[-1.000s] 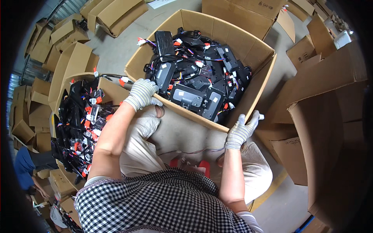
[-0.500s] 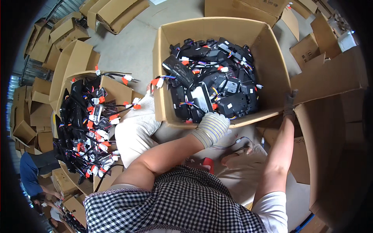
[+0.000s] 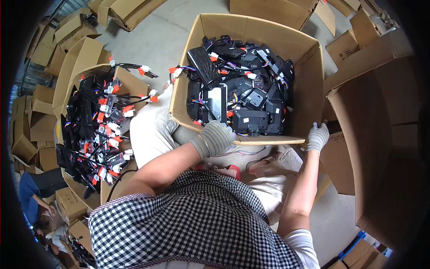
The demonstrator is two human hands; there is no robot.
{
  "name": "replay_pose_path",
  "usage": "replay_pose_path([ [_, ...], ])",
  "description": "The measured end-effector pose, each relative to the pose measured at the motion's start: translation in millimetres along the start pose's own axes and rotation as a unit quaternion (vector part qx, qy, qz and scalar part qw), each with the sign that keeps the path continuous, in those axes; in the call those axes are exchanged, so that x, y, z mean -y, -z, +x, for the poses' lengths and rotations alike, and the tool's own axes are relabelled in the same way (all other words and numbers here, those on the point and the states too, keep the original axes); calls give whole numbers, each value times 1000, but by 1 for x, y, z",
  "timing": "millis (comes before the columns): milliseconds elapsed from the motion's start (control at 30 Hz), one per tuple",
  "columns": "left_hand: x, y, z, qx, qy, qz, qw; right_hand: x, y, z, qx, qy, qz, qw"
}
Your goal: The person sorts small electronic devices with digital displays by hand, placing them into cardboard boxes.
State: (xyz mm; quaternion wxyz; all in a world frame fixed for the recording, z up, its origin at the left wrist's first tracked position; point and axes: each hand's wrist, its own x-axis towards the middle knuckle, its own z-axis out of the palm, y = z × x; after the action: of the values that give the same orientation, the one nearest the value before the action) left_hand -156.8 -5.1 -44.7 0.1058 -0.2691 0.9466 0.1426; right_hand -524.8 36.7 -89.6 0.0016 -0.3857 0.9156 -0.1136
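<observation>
Concrete floor (image 3: 148, 40) lies strewn with flattened cartons. Before the seated person stands a big cardboard box (image 3: 309, 85) full of black wired modules (image 3: 237, 98); a second heaped box (image 3: 76, 76) sits at their left. Both gloved hands clasp the big box's near rim: left hand (image 3: 216, 138) mid-edge, right hand (image 3: 317, 136) at the corner.

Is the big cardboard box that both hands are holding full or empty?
Nearly full. The cardboard box is open on top and piled with black devices and coloured wires. The left hand and right hand grip its near edge.
</observation>
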Motion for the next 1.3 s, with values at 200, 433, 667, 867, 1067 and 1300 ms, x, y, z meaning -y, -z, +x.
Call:
replay_pose_path([
  [200,-63,-22,20,-42,32,-43,998,-38,-15,32,-54,39,130,989],
  [433,-56,11,19,-16,91,-179,980,-51,-33,52,-84,5,310,947],
  [667,49,7,62,-206,248,9,947,-51,-29,35,-145,31,317,937],
  [867,82,-26,83,-210,255,-164,930,-67,-24,35,-111,124,-75,983],
  [1067,58,-14,39,-251,180,-636,707,-41,-10,16,-144,-4,138,980],
  [1300,11,-32,-43,-341,209,-373,837,-44,-7,-9,-236,-25,476,847],
])
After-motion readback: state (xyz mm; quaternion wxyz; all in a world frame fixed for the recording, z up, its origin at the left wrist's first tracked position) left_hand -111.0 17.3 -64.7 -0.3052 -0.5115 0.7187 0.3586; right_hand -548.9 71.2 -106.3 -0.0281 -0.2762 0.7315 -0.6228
